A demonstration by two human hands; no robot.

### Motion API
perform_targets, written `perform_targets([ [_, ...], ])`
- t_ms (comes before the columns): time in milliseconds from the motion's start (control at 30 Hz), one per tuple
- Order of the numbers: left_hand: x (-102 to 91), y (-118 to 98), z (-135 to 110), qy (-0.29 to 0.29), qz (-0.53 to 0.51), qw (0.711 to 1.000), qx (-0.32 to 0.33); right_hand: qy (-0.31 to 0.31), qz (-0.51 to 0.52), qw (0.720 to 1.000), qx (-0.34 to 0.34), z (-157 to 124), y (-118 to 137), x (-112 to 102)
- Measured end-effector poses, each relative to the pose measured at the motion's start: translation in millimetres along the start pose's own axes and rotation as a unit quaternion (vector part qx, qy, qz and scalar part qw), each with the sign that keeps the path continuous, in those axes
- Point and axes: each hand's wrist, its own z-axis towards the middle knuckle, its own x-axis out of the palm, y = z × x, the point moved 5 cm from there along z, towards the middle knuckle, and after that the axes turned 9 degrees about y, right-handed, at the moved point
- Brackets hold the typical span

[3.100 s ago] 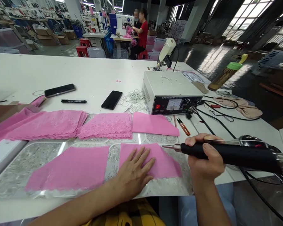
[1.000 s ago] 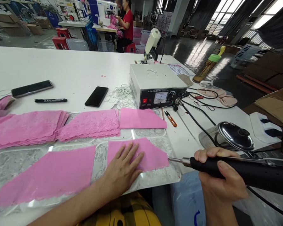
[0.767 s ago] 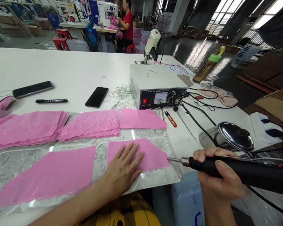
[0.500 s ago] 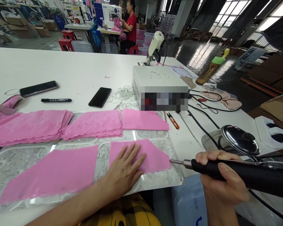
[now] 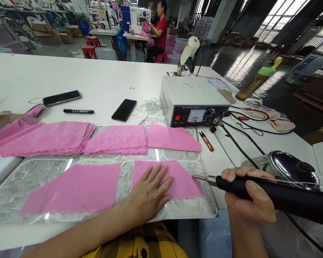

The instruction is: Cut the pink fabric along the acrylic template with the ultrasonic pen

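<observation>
My left hand lies flat with fingers spread on a pink fabric piece, which has a slanted upper right edge and a wavy lower edge. In my closed right hand is a black handheld ultrasonic tool with a slim metal tip. That tip touches or hovers just over the slanted edge; I cannot tell which. Left of my hand, a second pink piece rests on the grey-patterned clear mat. Behind them sit a folded plain pink piece and stacks of scalloped pink lace.
A control box with a dial stands behind, its cables running right. Orange thread snips, a phone, a marker, loose thread and a lidded container lie around. A person works at a distant sewing machine.
The tool's tip has moved from the fabric's right corner up and left along the slanted edge. My left hand stays on the same piece. The view has shifted left.
</observation>
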Motion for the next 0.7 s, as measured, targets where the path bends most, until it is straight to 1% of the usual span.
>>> perform_targets([
  [200, 0.8, 0.3, 0.1, 0.009, -0.011, 1.000, -0.001, -0.004, -0.006, 1.000, 0.010, 0.1, -2.0, 1.1],
  [400, 0.7, 0.5, -0.4, 0.006, -0.010, 1.000, -0.001, 0.013, -0.033, 0.999, -0.015, 1.3, -1.1, 2.3],
  [633, 0.4, -0.4, 0.3, 0.016, -0.012, 1.000, -0.008, -0.002, -0.030, 0.999, -0.015, 4.0, -0.7, 10.6],
  [700, 0.1, -0.4, 0.2, 0.017, -0.011, 1.000, -0.010, 0.003, -0.021, 1.000, -0.015, 4.4, -3.4, 15.3],
])
